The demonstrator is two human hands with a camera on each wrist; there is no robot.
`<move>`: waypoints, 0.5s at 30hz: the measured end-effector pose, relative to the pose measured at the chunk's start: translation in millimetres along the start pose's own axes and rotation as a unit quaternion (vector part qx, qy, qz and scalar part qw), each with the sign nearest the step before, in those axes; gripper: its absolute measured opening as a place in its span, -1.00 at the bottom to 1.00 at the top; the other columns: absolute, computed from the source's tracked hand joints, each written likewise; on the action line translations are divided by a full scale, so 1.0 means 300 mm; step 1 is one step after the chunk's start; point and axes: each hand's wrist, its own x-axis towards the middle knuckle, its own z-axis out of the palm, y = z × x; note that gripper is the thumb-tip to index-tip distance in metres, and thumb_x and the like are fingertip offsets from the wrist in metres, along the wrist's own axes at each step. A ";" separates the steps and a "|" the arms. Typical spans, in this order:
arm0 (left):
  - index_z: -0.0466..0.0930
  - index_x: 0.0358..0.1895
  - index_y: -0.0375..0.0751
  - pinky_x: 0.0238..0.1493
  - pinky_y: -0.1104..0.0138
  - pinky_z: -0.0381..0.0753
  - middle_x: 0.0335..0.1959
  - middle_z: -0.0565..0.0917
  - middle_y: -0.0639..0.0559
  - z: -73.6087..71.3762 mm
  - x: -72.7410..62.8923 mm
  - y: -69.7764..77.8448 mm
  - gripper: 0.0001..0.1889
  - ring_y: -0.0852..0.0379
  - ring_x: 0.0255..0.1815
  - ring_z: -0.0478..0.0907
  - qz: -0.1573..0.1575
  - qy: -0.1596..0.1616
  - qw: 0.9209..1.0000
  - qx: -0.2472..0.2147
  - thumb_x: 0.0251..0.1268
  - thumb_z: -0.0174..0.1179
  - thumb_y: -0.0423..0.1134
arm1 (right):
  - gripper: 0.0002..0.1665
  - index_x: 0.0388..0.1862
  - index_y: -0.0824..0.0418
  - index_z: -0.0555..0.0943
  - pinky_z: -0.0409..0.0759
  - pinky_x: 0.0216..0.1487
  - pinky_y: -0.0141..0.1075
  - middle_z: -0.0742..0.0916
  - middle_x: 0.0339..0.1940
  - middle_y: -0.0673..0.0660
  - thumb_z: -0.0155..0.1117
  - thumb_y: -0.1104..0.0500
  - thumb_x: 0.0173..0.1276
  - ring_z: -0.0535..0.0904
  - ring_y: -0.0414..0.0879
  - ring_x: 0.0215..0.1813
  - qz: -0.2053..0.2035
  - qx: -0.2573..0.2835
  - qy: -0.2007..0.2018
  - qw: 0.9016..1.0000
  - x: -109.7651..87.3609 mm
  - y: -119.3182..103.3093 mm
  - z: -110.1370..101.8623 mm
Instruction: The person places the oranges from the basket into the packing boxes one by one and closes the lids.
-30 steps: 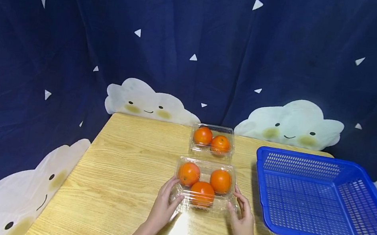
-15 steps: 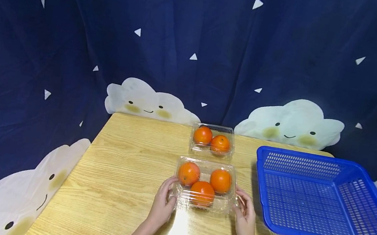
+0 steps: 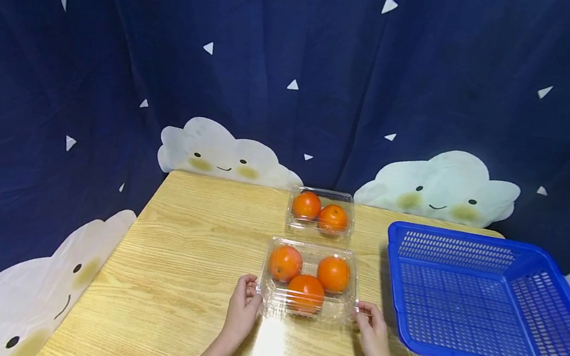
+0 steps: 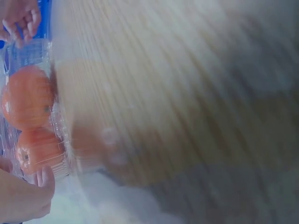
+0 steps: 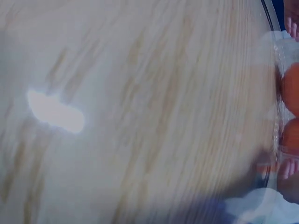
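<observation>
In the head view a clear plastic clamshell box [image 3: 336,310] with three round orange fruits [image 3: 305,294] sits on the table before me. At its front left corner my left hand [image 3: 242,310] pinches the edge between thumb and curled fingers. My right hand [image 3: 372,330] grips the opposite edge in the same way. The left wrist view has the left hand [image 4: 25,198] beside the clear wall, close to two fruits [image 4: 29,99]. In the right wrist view only part of the right hand [image 5: 289,179] shows, at the right border.
Behind, a second clear box [image 3: 323,194] holds two more orange fruits [image 3: 306,206]. A blue slotted basket [image 3: 457,354] stands to the right on the wooden table [image 3: 186,261]. A dark blue curtain [image 3: 261,35] with clouds hangs beyond the table's back edge.
Both hands have slid towards me along the box's sides to its front corners, and the thumbs have moved outward from over the front to the edges. The box has stayed in place.
</observation>
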 end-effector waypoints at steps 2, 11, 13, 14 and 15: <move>0.30 -0.05 -0.56 -0.43 0.50 0.38 -0.32 0.41 -0.20 0.000 0.007 -0.013 -0.68 0.19 -0.41 0.32 -0.013 -0.002 1.000 0.001 0.05 -0.07 -0.56 | -0.76 -0.15 0.49 0.43 0.46 -0.32 -0.42 0.56 -0.38 0.05 -0.02 0.32 0.27 0.46 -0.30 -0.38 0.027 -0.013 -0.016 0.999 0.005 -0.004 -0.009; 0.37 -0.47 -0.36 -0.62 0.46 0.29 -0.67 0.42 -0.03 -0.001 0.034 -0.116 -0.88 0.26 -0.68 0.29 -0.057 -0.036 0.997 0.042 0.16 -0.08 -0.38 | -0.66 -0.43 0.23 0.54 0.57 -0.42 -0.36 0.69 -0.52 0.03 0.11 -0.05 0.23 0.62 -0.17 -0.47 0.026 0.113 -0.153 0.981 0.038 0.092 -0.042; 0.37 -0.53 -0.37 -0.63 0.45 0.32 -0.70 0.42 -0.04 -0.003 0.036 -0.116 -0.85 0.23 -0.69 0.31 -0.071 -0.047 0.996 0.023 0.14 -0.08 -0.38 | -0.59 -0.44 0.19 0.56 0.58 -0.41 -0.36 0.70 -0.52 0.04 0.16 -0.15 0.14 0.64 -0.15 -0.45 0.043 0.128 -0.166 0.977 0.048 0.118 -0.043; 0.37 -0.54 -0.38 -0.64 0.45 0.33 -0.71 0.42 -0.03 -0.003 0.036 -0.115 -0.84 0.23 -0.70 0.31 -0.078 -0.052 0.996 0.012 0.13 -0.09 -0.39 | -0.59 -0.45 0.19 0.56 0.59 -0.41 -0.35 0.70 -0.53 0.05 0.17 -0.16 0.11 0.65 -0.13 -0.45 0.052 0.136 -0.168 0.975 0.051 0.124 -0.042; 0.38 -0.54 -0.40 -0.65 0.45 0.34 -0.72 0.42 -0.02 -0.003 0.038 -0.115 -0.84 0.22 -0.71 0.32 -0.086 -0.058 0.995 -0.001 0.11 -0.10 -0.40 | -0.60 -0.45 0.19 0.56 0.59 -0.40 -0.35 0.70 -0.53 0.05 0.15 -0.15 0.13 0.65 -0.14 -0.45 0.058 0.139 -0.176 0.973 0.053 0.129 -0.044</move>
